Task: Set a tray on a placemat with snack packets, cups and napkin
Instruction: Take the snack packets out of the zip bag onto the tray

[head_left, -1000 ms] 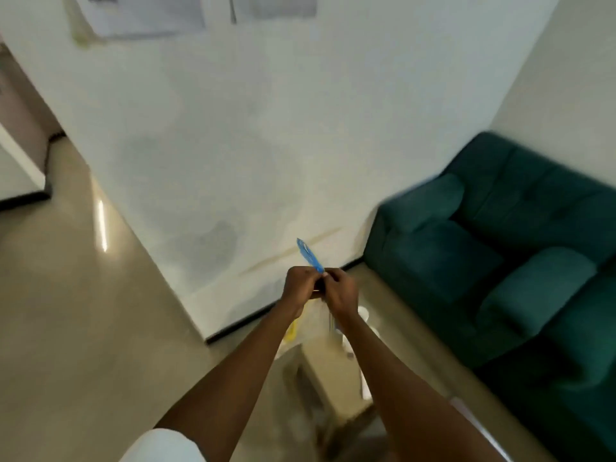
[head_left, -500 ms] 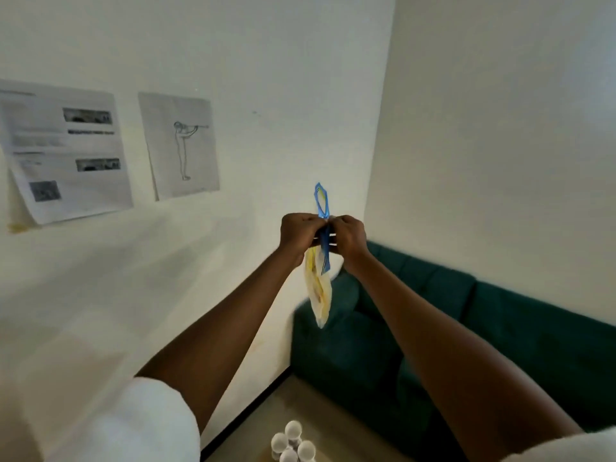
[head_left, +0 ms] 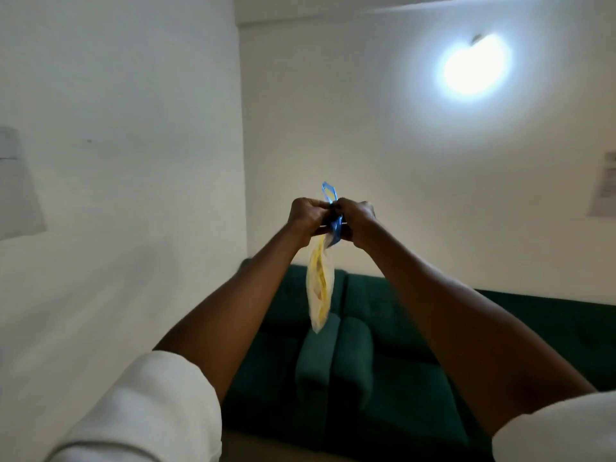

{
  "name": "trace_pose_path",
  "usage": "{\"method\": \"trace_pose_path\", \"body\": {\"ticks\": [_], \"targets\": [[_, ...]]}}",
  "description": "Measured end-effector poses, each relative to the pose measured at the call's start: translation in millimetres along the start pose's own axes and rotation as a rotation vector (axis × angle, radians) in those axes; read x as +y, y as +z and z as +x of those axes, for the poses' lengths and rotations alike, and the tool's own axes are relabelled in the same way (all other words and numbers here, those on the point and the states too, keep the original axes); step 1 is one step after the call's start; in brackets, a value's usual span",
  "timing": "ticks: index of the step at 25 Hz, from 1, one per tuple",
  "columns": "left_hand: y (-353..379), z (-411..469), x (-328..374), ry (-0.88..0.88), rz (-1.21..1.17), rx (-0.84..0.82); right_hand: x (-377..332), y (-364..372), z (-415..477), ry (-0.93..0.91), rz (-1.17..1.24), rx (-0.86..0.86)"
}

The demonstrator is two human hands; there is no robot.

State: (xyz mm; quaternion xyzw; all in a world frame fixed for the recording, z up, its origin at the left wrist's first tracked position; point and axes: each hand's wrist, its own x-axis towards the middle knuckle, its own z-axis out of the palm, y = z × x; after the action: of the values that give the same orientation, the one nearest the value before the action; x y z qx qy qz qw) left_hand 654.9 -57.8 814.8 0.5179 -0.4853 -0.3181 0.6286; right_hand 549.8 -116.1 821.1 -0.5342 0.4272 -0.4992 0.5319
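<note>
A clear snack packet (head_left: 320, 288) with yellow contents and a blue top hangs in the air at arm's length, in front of the wall corner. My left hand (head_left: 305, 216) and my right hand (head_left: 355, 220) are both closed on its blue top, pressed close together. The blue top's end (head_left: 329, 191) sticks up above the fingers. The packet dangles below my hands, over the sofa. No tray, placemat, cups or napkin are in view.
A dark green sofa (head_left: 400, 361) stands low against the far wall. White walls meet in a corner behind my hands. A bright wall lamp (head_left: 476, 66) glows upper right. Papers hang on the left wall (head_left: 16, 185) and the far right (head_left: 605, 185).
The view has swung up from the floor to the wall and lamp. Both hands stayed closed on the packet's top and rose with it; the cups seen below are out of view.
</note>
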Motion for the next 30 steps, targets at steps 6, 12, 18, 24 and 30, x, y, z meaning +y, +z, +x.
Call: {"method": "trace_pose_path", "body": {"ticks": [6, 12, 18, 24, 30], "targets": [[160, -10, -33, -0.054, -0.067, -0.003, 16, -177, 20, -0.013, -0.147, 0.119], [262, -7, -49, -0.149, 0.019, 0.143, 34, -335, 32, 0.005, -0.251, 0.28], [339, -2, -71, -0.195, 0.023, 0.054, 54, -427, 27, 0.034, -0.345, 0.363], [372, -2, -83, -0.212, -0.028, -0.058, 61, -429, 23, -0.014, -0.522, 0.42], [390, -8, -98, -0.189, 0.03, -0.099, 60, -401, 28, -0.396, -1.035, 0.443]]}}
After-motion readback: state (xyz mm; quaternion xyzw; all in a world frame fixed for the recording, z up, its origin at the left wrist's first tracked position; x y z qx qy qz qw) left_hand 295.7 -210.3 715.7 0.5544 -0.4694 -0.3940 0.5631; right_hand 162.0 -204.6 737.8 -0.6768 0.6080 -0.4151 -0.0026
